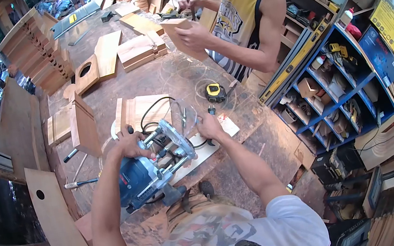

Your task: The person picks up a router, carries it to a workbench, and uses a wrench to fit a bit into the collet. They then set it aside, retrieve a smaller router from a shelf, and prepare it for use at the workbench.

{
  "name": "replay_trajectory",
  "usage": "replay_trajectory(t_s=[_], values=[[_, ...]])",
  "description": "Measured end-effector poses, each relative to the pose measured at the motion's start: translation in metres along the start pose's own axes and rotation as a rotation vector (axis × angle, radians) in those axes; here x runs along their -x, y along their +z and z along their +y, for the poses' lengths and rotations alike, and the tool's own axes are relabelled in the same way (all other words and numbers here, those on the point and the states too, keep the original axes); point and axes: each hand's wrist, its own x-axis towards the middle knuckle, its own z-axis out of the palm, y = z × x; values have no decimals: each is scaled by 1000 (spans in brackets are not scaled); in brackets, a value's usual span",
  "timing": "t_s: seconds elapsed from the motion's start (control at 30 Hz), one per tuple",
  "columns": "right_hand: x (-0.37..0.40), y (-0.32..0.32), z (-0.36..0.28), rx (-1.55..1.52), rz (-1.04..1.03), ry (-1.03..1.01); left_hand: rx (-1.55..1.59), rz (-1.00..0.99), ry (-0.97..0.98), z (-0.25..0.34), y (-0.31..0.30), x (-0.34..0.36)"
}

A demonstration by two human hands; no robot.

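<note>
A blue plunge router (139,179) lies on its side at the near edge of the workbench, its clear round base (177,139) facing right. My left hand (132,144) is wrapped round the router's handle. My right hand (208,125) is closed by the black power plug (211,110); the plug's cord runs down past the hand. Under the router and my right hand lies a pale board (228,125). Beyond the router are grooved wood pieces (153,110) with a loop of black cable over them. A yellow and black tape measure (215,92) rests farther back.
Across the bench a co-worker (253,16) holds a wooden block (183,40). Wooden panels (83,126) stand at the left, with stacked boards (34,56) behind. A blue shelf unit (328,89) with tools is at the right. A long level (295,61) leans beside it.
</note>
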Motion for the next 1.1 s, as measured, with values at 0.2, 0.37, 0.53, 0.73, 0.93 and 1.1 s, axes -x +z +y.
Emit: replay_trajectory(t_s=[0.2, 0.37, 0.53, 0.73, 0.93, 1.1], values=[[0, 2, 7, -32, -56, -6, 46, 20, 28, -6, 4, -2], [-1, 6, 11, -47, -9, 14, 11, 21, 27, -3, 2, -1], [56, -47, -48, -313, 272, 24, 17, 26, 22, -2, 2, -1], [144, -67, -138, -804, 84, -259, -11, 49, 45, -6, 7, -4], [133, -15, -150, -443, -73, -523, 43, -3, 7, 1, -2, 4], [135, 12, -136, -366, -3, -661, 44, 14, 22, 0, -3, 5]])
